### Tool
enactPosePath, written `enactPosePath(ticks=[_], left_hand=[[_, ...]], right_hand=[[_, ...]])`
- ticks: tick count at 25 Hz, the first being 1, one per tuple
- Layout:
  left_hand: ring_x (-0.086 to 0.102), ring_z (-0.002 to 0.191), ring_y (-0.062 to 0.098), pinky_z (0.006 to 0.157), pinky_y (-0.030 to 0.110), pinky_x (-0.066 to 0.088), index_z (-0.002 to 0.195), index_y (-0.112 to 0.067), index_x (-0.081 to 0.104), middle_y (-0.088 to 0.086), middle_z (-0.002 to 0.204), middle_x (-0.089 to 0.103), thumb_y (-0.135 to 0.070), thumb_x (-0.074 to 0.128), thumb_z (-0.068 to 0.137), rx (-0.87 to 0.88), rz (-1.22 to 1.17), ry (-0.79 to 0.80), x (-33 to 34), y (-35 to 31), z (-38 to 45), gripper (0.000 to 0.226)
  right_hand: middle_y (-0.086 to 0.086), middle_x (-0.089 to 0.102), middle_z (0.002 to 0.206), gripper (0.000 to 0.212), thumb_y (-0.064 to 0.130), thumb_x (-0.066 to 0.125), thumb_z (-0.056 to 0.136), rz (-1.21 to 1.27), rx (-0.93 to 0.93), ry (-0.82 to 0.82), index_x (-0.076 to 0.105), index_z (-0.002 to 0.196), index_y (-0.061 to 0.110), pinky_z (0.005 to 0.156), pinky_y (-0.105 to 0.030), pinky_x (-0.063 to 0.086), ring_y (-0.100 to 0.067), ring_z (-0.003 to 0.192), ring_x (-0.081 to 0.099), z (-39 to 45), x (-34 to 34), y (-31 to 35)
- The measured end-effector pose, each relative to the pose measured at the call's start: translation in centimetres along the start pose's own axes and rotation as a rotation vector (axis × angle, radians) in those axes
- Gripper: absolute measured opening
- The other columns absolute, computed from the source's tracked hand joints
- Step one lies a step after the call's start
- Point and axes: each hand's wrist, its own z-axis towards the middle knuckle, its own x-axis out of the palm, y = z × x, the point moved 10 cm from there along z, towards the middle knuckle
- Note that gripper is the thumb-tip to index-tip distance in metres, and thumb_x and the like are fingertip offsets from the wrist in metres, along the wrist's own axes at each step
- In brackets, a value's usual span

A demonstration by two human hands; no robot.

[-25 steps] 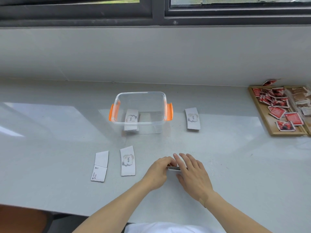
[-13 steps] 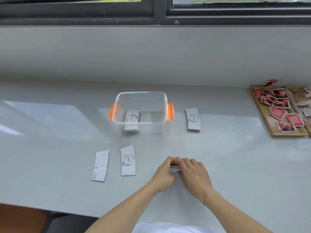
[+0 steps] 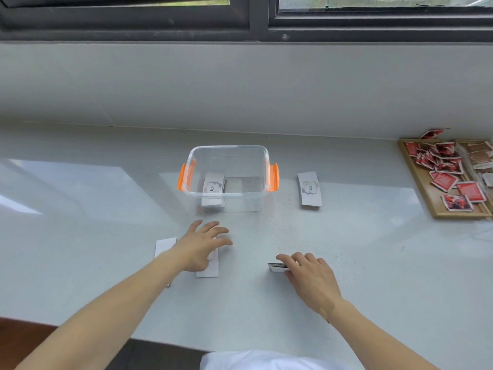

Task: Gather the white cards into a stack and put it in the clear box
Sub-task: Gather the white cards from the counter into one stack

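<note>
The clear box [image 3: 262, 166] with orange handles stands mid-table and holds a pile of white cards [image 3: 213, 189] at its left side. My right hand [image 3: 309, 279] grips a thin stack of cards [image 3: 277, 267] on the table in front of the box. My left hand [image 3: 202, 245] hovers with fingers spread over a white card [image 3: 209, 271], which it mostly hides. Another white card [image 3: 165, 245] lies just left, partly under my forearm. A further white card [image 3: 309, 189] lies right of the box.
A wooden tray [image 3: 424, 193] with several red packets sits at the far right. A low wall and window frame run behind the table. The table's front edge is close to my body.
My left hand has let go of the stack and moved left over the card in front of the box. My right hand keeps the stack, shifted slightly right.
</note>
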Motion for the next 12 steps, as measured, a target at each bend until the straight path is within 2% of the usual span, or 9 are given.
enactPosePath(ticks=[2, 4, 9, 12], left_hand=[[0.003, 0.150, 0.018, 0.120, 0.050, 0.004, 0.143, -0.043, 0.027, -0.010, 0.161, 0.015, -0.006, 0.052, 0.081, 0.027, 0.121, 0.072, 0.9, 1.6, -0.4, 0.077], [0.005, 0.150, 0.017, 0.120, 0.045, 0.011, 0.140, -0.044, 0.027, -0.009, 0.160, 0.016, -0.009, 0.057, 0.082, 0.048, 0.147, 0.087, 1.1, 2.2, -0.5, 0.074], [0.016, 0.146, 0.017, 0.113, 0.037, 0.026, 0.127, -0.031, 0.041, -0.008, 0.150, 0.030, -0.023, 0.077, 0.076, 0.070, 0.134, 0.041, 0.6, 2.1, 0.4, 0.063], [0.035, 0.131, 0.016, 0.105, 0.034, 0.033, 0.117, -0.024, 0.044, -0.006, 0.131, 0.045, -0.023, 0.078, 0.075, 0.035, 0.083, 0.027, -0.1, 2.2, 0.6, 0.053]], right_hand=[[0.009, 0.062, 0.110, 0.038, 0.028, 0.043, 0.099, 0.007, 0.005, 0.017, 0.042, 0.135, 0.039, 0.073, -0.035, 0.041, -0.024, 0.091, 0.056, 0.0, 0.0, 0.0], [0.010, 0.061, 0.115, 0.041, 0.028, 0.042, 0.099, 0.023, 0.010, 0.020, 0.038, 0.138, 0.040, 0.075, -0.035, 0.041, -0.024, 0.096, 0.055, 0.0, 0.1, -0.1], [0.013, 0.054, 0.131, 0.046, 0.030, 0.044, 0.096, 0.046, 0.024, 0.027, 0.035, 0.140, 0.039, 0.085, -0.034, 0.041, -0.020, 0.116, 0.050, -0.2, 0.5, -0.3], [0.011, 0.048, 0.141, 0.051, 0.033, 0.048, 0.094, 0.044, 0.019, 0.031, 0.034, 0.142, 0.037, 0.095, -0.036, 0.039, -0.020, 0.130, 0.042, -0.2, 0.6, -0.2]])
